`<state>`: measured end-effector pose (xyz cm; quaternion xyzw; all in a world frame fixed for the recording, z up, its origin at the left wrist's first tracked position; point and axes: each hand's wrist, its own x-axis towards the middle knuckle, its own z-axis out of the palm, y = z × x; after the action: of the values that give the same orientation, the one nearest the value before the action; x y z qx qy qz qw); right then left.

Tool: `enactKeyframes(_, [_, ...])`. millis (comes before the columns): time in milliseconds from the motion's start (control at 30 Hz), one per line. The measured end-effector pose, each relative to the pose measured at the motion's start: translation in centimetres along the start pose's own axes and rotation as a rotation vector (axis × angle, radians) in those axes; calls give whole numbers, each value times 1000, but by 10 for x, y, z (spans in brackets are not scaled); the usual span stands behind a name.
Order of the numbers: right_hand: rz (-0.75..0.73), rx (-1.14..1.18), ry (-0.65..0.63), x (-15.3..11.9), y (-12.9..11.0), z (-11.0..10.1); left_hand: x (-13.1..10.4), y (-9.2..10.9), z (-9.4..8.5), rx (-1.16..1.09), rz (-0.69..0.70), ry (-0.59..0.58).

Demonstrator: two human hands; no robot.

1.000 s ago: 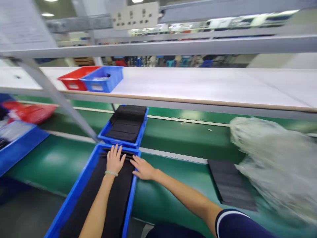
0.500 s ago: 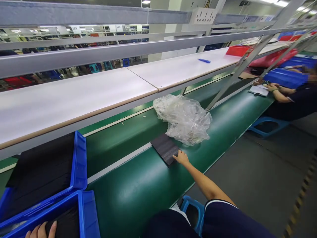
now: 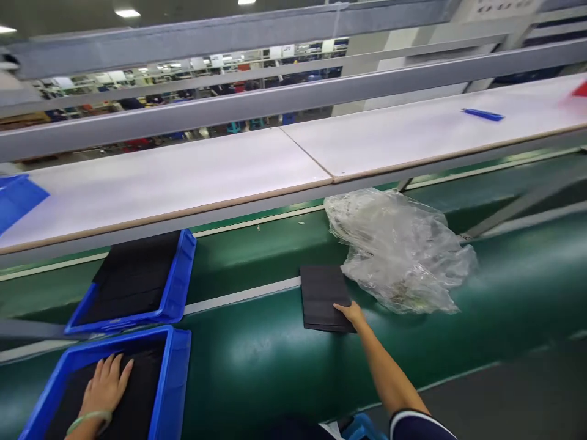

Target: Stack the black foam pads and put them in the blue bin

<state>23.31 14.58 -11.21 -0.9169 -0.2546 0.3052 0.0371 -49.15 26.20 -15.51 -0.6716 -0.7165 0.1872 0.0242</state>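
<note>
My left hand (image 3: 105, 386) lies flat, fingers apart, on black sheets inside the near blue bin (image 3: 172, 379) at the lower left. My right hand (image 3: 351, 313) reaches out over the green belt (image 3: 257, 360) and touches the near right corner of a flat stack of black sheets (image 3: 323, 296); whether the fingers grip it I cannot tell. A crumpled clear plastic bag (image 3: 398, 250) lies right beside that stack. A second blue bin (image 3: 177, 284) of black sheets stands behind the near one.
A long white shelf (image 3: 229, 168) runs above the belt, with a blue pen (image 3: 482, 114) on it at the right. Grey metal rails cross overhead. A blue stool (image 3: 362, 428) shows at the bottom edge, and grey floor lies at the lower right.
My right hand left the near bin and reached right to the black stack by the bag. My view swung right, then partly back left. My left hand stayed on the bin's sheets.
</note>
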Motion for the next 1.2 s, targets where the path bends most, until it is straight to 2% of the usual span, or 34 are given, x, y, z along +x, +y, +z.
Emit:
enactKeyframes(33, [-55, 4, -11, -11, -7, -4, -7, 9, -16, -14, -44, -16])
enactKeyframes(100, [-166, -36, -28, -38, -21, -11, -20, 25, -44, -63, -41, -17])
enactKeyframes(200, [-277, -214, -75, -71, -38, -16, -30, 38, -68, -157, -36, -5])
enactKeyframes(300, [-169, -322, -114, -85, -62, -22, -29, 37, -68, -225, -74, -2])
enactKeyframes(367, [-229, -360, -136, -95, -92, -26, -28, 35, -63, -271, -78, 4])
enactKeyframes(433, [-446, -361, -125, -118, -134, -27, -30, 36, -60, -314, -79, 17])
enactKeyframes(533, [-873, -249, -50, -181, -208, -17, -33, 40, -58, -370, -76, 43])
enactKeyframes(600, [-1171, -221, -40, -233, -260, 1, -36, 42, -58, -402, -69, 62])
enactKeyframes(633, [-1325, -203, -56, -258, -285, 15, -37, 43, -57, -417, -66, 70])
enactKeyframes(700, [-1539, -223, -77, -302, -333, 50, -39, 44, -57, -448, -59, 86])
enactKeyframes(733, [-1609, -277, -80, -319, -354, 70, -39, 45, -57, -464, -56, 93])
enactKeyframes(800, [-1653, -481, -90, -343, -389, 113, -41, 47, -59, -498, -48, 105])
enactKeyframes(867, [-1631, -699, -109, -354, -412, 156, -45, 48, -63, -533, -39, 112])
enactKeyframes(967, [-1594, -834, -132, -351, -425, 205, -65, 46, -74, -582, -14, 107])
enactKeyframes(1067, [-1629, -790, -134, -334, -419, 232, -110, 29, -78, -654, -32, 186])
enactKeyframes(1133, [-1655, -724, -179, -321, -409, 245, -156, 9, -69, -786, -159, 431])
enactKeyframes(1200, [-1638, -704, -237, -312, -400, 256, -209, -14, -46, -846, -446, 613])
